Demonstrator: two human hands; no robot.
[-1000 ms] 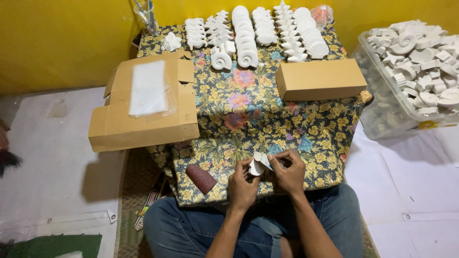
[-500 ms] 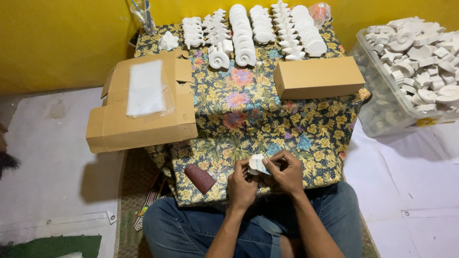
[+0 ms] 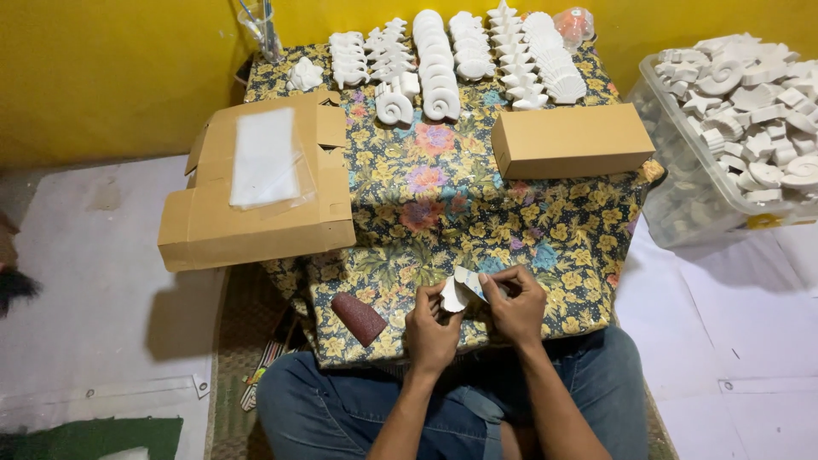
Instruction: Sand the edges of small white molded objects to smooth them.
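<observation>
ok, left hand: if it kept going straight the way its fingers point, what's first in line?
The left hand points up and slightly right, already touching the small white piece. Beyond that lies bare floral cloth, then probably the white spiral casts at the far edge, though heights are unclear from above.

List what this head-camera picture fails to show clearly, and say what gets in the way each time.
- Small white piece, head view: mostly covered by the left hand and right hand, so its shape is unclear.
- Clear bin of white shapes: cut off by the right edge.
- Closed cardboard box: contents hidden by its lid.
- Dark thing on the floor: cut off by the left edge, unidentifiable.
</observation>
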